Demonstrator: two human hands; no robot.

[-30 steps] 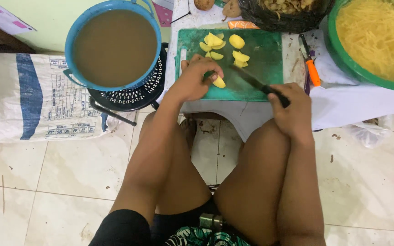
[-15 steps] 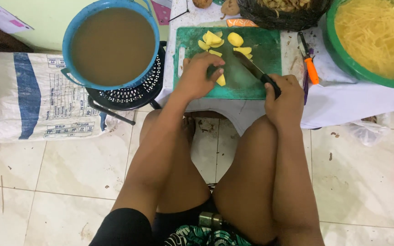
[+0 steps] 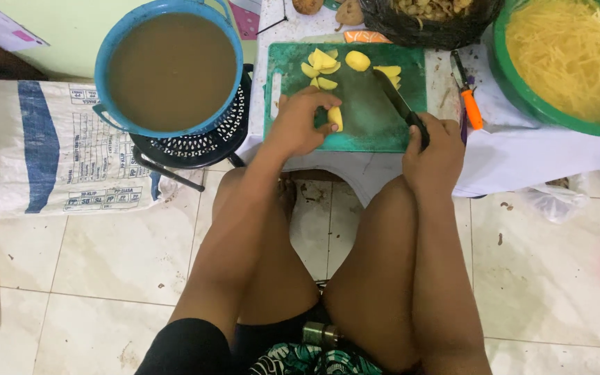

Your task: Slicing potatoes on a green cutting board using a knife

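A green cutting board lies on a low white-covered surface. My left hand pinches a yellow potato piece against the board. My right hand grips a black-handled knife, its blade angled up toward cut pieces at the board's far right. Several yellow potato chunks lie along the board's far edge.
A blue tub of brown water sits on a black stand to the left, beside a white printed sack. A green basin of yellow strips, an orange-handled peeler and a black bag of peels lie beyond. My bare knees are below, over tiled floor.
The knife blade swung from near my left hand toward the far right of the board, pushing cut pieces there. My left hand turned the held potato piece more upright.
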